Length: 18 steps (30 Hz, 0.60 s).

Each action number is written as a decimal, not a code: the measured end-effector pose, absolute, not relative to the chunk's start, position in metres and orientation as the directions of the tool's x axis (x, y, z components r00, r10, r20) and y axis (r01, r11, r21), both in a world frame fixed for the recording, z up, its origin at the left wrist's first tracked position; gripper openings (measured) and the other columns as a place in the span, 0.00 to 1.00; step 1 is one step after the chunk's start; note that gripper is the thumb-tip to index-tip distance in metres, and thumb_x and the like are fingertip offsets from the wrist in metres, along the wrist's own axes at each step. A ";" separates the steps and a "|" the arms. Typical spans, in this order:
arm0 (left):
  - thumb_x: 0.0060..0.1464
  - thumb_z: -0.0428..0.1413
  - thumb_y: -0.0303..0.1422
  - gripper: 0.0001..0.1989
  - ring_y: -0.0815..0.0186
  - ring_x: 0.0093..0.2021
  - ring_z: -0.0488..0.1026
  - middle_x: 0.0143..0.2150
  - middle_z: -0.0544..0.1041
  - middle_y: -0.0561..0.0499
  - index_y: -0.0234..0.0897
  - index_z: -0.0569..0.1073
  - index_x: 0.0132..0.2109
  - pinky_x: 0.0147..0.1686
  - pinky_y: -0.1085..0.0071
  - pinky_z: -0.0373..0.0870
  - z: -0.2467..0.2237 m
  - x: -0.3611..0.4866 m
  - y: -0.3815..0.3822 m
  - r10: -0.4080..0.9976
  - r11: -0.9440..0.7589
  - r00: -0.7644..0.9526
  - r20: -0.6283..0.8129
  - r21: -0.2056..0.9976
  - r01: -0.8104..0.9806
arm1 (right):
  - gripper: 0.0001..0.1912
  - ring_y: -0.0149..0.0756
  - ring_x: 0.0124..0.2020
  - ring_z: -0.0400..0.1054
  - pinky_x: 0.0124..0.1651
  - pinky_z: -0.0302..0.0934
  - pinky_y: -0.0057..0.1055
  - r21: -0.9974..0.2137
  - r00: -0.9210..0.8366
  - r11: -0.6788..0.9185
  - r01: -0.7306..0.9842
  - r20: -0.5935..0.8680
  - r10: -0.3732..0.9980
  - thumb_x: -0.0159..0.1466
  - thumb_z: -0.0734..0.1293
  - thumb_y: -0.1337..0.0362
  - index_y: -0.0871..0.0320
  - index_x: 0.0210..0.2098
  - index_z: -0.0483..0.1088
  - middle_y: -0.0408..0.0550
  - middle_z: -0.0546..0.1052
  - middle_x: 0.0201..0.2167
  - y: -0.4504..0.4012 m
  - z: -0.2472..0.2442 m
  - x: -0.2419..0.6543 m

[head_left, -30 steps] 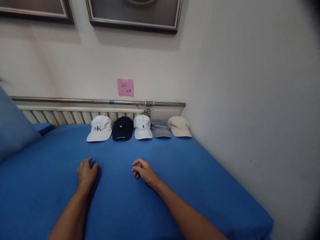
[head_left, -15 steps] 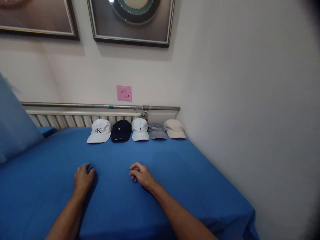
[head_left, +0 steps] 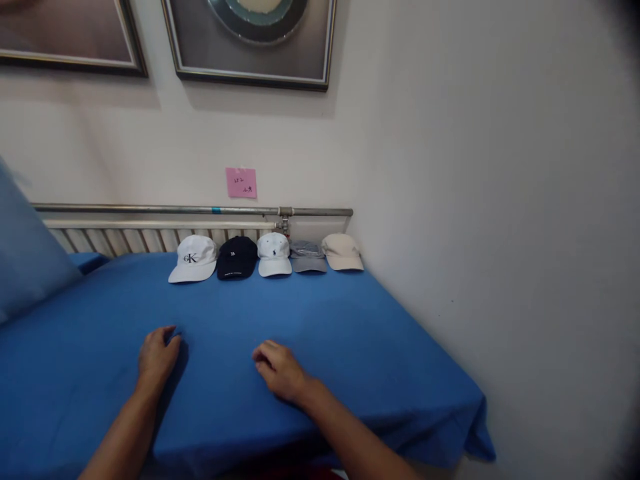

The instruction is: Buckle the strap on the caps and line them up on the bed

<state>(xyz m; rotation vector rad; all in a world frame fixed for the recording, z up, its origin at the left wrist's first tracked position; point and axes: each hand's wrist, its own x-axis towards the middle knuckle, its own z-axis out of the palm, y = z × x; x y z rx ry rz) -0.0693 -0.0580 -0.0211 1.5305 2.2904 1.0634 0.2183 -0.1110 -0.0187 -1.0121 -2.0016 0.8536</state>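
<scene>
My left hand (head_left: 159, 357) rests at the left on the blue cloth, thumb and fingers loosely bent and apart, holding nothing. To its right, my right hand (head_left: 277, 367) is over the cloth with its fingers loosely curled and a gap beside the thumb; nothing shows in it. Beyond both hands, caps stand in a row, brims toward me: a white cap with black letters (head_left: 195, 257), a black cap (head_left: 239, 257), a white cap with a small dark emblem (head_left: 275, 253), a grey cap (head_left: 309, 257) and a beige cap (head_left: 343, 252). Neither hand touches a cap.
A blue cloth (head_left: 330, 320) covers the table, hanging over its front edge. Behind the caps are a radiator (head_left: 125, 241) and a metal pipe (head_left: 165, 209). A white wall (head_left: 475, 200) borders the right side. Light blue fabric (head_left: 30, 260) hangs at the left.
The view has shifted slightly, so the caps appear a little higher and further left. My right hand has drawn slightly nearer to me and turned, its fingers more curled under. The caps stay in place.
</scene>
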 end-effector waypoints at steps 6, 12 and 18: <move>0.51 0.52 0.32 0.15 0.46 0.53 0.70 0.46 0.74 0.36 0.28 0.72 0.45 0.53 0.52 0.65 -0.011 -0.058 -0.071 0.818 0.259 -0.560 0.130 0.786 0.561 | 0.08 0.39 0.50 0.63 0.54 0.55 0.38 -0.462 -0.441 0.568 0.681 0.360 0.822 0.63 0.64 0.67 0.54 0.42 0.70 0.47 0.74 0.48 -0.171 -0.027 0.242; 0.53 0.53 0.36 0.18 0.60 0.52 0.72 0.52 0.75 0.45 0.37 0.71 0.51 0.51 0.65 0.70 0.038 0.017 -0.082 0.847 0.081 -0.516 0.124 0.931 0.355 | 0.13 0.43 0.55 0.61 0.57 0.51 0.43 -0.427 -0.319 0.456 0.781 0.357 0.878 0.66 0.63 0.57 0.48 0.49 0.69 0.46 0.72 0.53 -0.196 -0.025 0.256; 0.46 0.58 0.48 0.24 0.48 0.50 0.73 0.45 0.79 0.45 0.35 0.76 0.45 0.47 0.55 0.72 0.147 0.084 -0.162 0.966 -0.233 0.107 0.237 0.971 -0.041 | 0.14 0.44 0.54 0.62 0.56 0.53 0.43 -0.413 -0.290 0.426 0.805 0.352 0.890 0.64 0.65 0.55 0.48 0.49 0.70 0.45 0.72 0.53 -0.193 -0.029 0.256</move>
